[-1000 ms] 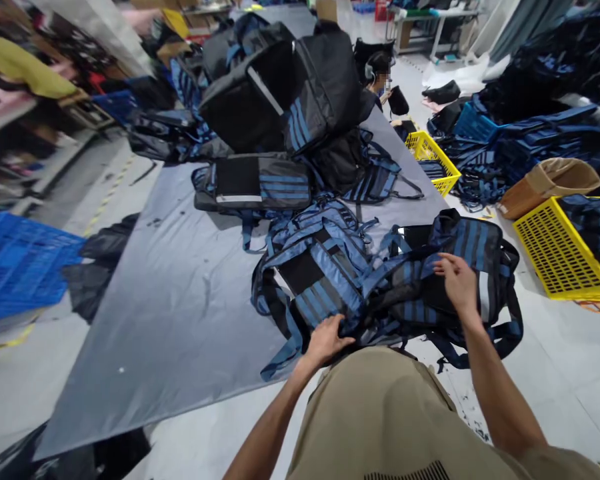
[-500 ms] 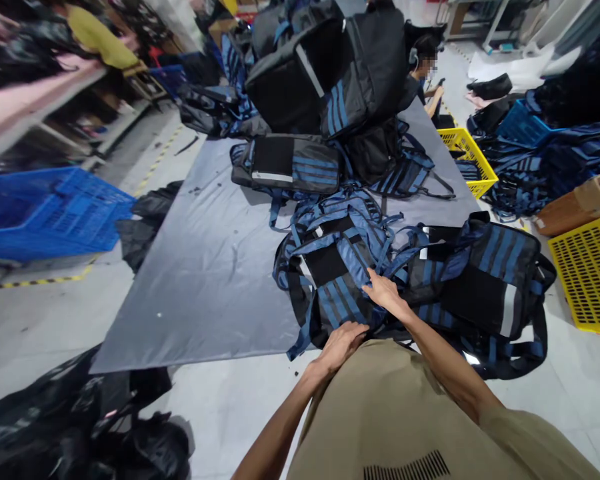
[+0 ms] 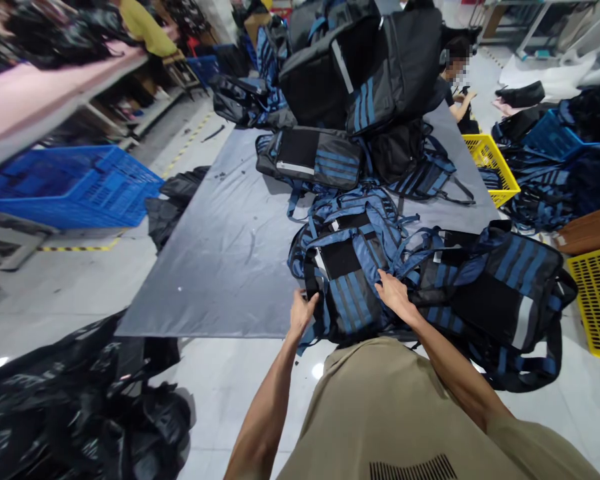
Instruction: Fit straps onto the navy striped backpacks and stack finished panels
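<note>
At the far left of the frame a heap of black plastic bags (image 3: 80, 407) lies on the pale floor, and above it, at mid-left, sits a blue plastic crate (image 3: 75, 187). A large grey sheet (image 3: 215, 253) covers the floor through the middle of the frame.

At the near edge of that sheet, just below centre, lies the blue-and-black striped backpack (image 3: 347, 280), flat with its straps spilling loosely around it. The left hand (image 3: 301, 311) is at the bag's lower left corner, fingers curled onto the edge of the fabric; how firmly they grip I cannot tell. The right hand (image 3: 393, 295) rests on the bag's right side, fingers spread flat and clasping nothing, pressing on the striped panel.

Directly to the right, touching the first bag, is a second striped backpack (image 3: 505, 293) with a grey reflective strip; blue webbing from the two overlaps between them. In my judgement that is the main risk: if the near bag is pulled or lifted, tangled straps could drag its neighbour along or snag. The left hand's hold on only an edge could also slip under the bag's weight.

Upper centre, a flat backpack (image 3: 313, 157) lies before a pile of black bags (image 3: 365, 73). A seated person (image 3: 457, 80) works beyond it at upper right, beside a yellow crate (image 3: 490, 167); another yellow crate (image 3: 597, 300) is at the right edge.
</note>
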### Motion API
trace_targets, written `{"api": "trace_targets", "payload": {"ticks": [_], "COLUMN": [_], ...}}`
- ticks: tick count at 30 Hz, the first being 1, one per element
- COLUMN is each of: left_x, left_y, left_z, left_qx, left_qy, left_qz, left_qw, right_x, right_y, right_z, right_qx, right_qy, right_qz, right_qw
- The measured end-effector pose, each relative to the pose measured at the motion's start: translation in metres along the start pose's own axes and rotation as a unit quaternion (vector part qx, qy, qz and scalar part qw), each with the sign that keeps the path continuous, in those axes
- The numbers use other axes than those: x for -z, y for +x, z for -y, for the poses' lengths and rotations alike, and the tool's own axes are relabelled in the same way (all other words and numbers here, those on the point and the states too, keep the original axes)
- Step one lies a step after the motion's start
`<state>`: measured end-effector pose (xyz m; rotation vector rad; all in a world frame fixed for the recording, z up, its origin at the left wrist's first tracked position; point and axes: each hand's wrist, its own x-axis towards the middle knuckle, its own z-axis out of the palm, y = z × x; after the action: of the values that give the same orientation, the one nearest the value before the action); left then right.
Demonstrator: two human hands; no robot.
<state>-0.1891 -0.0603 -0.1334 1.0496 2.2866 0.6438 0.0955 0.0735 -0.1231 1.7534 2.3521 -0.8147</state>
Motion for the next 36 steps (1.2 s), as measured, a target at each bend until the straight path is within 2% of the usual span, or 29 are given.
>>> {"api": "trace_targets", "payload": {"ticks": [2, 4, 6, 9, 11, 13, 15, 17, 19, 20, 22, 24, 25, 26, 28, 30, 31, 32, 33, 34, 35, 36], "left_x": [-0.002, -0.001, 0.002, 0.010, 0.011, 0.008, 0.005, 0.002, 0.001, 0.001, 0.000, -0.003, -0.005, -0.008, -0.011, -0.009, -0.007, -0.005, -0.002, 0.000, 0.003, 0.005], "left_y": [0.001, -0.007, -0.020, -0.040, -0.051, -0.063, -0.076, -0.093, -0.112, -0.122, -0.138, -0.148, -0.149, -0.147, -0.136, -0.119, -0.109, -0.101, -0.094, -0.089, -0.086, -0.086], "left_z": [-0.007, -0.023, -0.045, -0.085, -0.110, -0.129, -0.139, -0.141, -0.138, -0.135, -0.131, -0.132, -0.135, -0.140, -0.152, -0.167, -0.173, -0.178, -0.181, -0.181, -0.180, -0.177], "left_qx": [-0.014, -0.039, -0.087, -0.221, -0.306, -0.356, -0.403, -0.460, -0.504, -0.505, -0.444, -0.312, -0.239, -0.167, -0.030, 0.084, 0.123, 0.145, 0.152, 0.146, 0.128, 0.109], "left_qy": [0.004, 0.008, 0.013, 0.059, 0.114, 0.149, 0.140, 0.091, 0.021, -0.017, -0.095, -0.195, -0.264, -0.346, -0.523, -0.665, -0.712, -0.742, -0.754, -0.751, -0.729, -0.688], "left_qz": [0.021, 0.016, -0.016, -0.076, -0.104, -0.123, -0.136, -0.119, -0.058, -0.010, 0.111, 0.231, 0.277, 0.306, 0.310, 0.255, 0.212, 0.164, 0.119, 0.077, 0.044, 0.025], "left_qw": [1.000, 0.999, 0.996, 0.970, 0.939, 0.914, 0.894, 0.875, 0.861, 0.863, 0.884, 0.900, 0.892, 0.871, 0.793, 0.697, 0.658, 0.634, 0.627, 0.640, 0.670, 0.717], "right_x": [0.003, 0.008, 0.019, 0.042, 0.058, 0.068, 0.072, 0.075, 0.080, 0.085, 0.098, 0.113, 0.119, 0.123, 0.125, 0.118, 0.113, 0.108, 0.104, 0.102, 0.102, 0.106], "right_y": [-0.003, -0.008, -0.015, -0.026, -0.031, -0.032, -0.031, -0.030, -0.029, -0.030, -0.032, -0.036, -0.039, -0.042, -0.049, -0.059, -0.065, -0.072, -0.081, -0.091, -0.102, -0.113], "right_z": [0.005, 0.015, 0.031, 0.062, 0.080, 0.089, 0.088, 0.081, 0.074, 0.071, 0.067, 0.067, 0.068, 0.069, 0.070, 0.069, 0.066, 0.062, 0.058, 0.053, 0.049, 0.045], "right_qx": [0.030, 0.063, 0.101, 0.165, 0.181, 0.151, 0.092, 0.046, 0.023, 0.018, 0.020, 0.030, 0.034, 0.038, 0.039, 0.032, 0.024, 0.012, 0.001, -0.002, 0.006, 0.026], "right_qy": [0.083, 0.217, 0.364, 0.508, 0.537, 0.539, 0.551, 0.598, 0.664, 0.695, 0.746, 0.785, 0.801, 0.812, 0.827, 0.833, 0.831, 0.821, 0.798, 0.759, 0.704, 0.638], "right_qz": [-0.018, -0.011, 0.020, 0.064, 0.045, -0.029, -0.099, -0.114, -0.096, -0.092, -0.098, -0.111, -0.114, -0.115, -0.109, -0.097, -0.094, -0.091, -0.074, -0.035, 0.025, 0.091], "right_qw": [0.996, 0.974, 0.926, 0.843, 0.822, 0.828, 0.824, 0.792, 0.742, 0.713, 0.658, 0.608, 0.587, 0.571, 0.551, 0.543, 0.547, 0.564, 0.599, 0.650, 0.710, 0.764]}}
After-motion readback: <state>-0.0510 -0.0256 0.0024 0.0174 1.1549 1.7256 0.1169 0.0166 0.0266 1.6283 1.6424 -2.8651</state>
